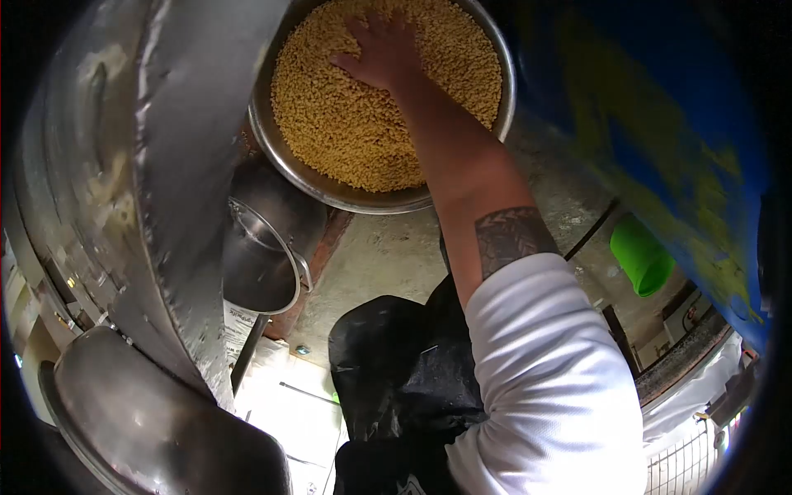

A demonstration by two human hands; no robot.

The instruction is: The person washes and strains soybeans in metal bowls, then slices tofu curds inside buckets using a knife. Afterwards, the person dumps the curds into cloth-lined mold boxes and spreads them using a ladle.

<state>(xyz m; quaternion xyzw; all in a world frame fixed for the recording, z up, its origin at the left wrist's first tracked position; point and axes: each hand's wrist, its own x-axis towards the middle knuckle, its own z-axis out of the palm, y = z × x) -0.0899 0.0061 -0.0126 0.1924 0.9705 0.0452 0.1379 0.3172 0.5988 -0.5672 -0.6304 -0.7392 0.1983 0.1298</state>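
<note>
A wide metal basin (285, 167) at the top of the view holds a deep layer of small yellow grains (355, 140), whose exact kind I cannot make out. My right hand (386, 51) lies palm down on the grains near the basin's far side. Its fingers are spread and the thumb points left; whether the fingertips sink in is hard to see. The tattooed forearm crosses the basin's near rim from the white sleeve (553, 371). My left hand is outside the view.
At left stand a large metal wall or drum (198, 165), a metal pot with a handle (272, 247) and a rounded steel vessel (165, 421). A green cup (642, 256) and a blue-yellow surface (660, 107) are at right. Concrete floor (379, 256) shows below the basin.
</note>
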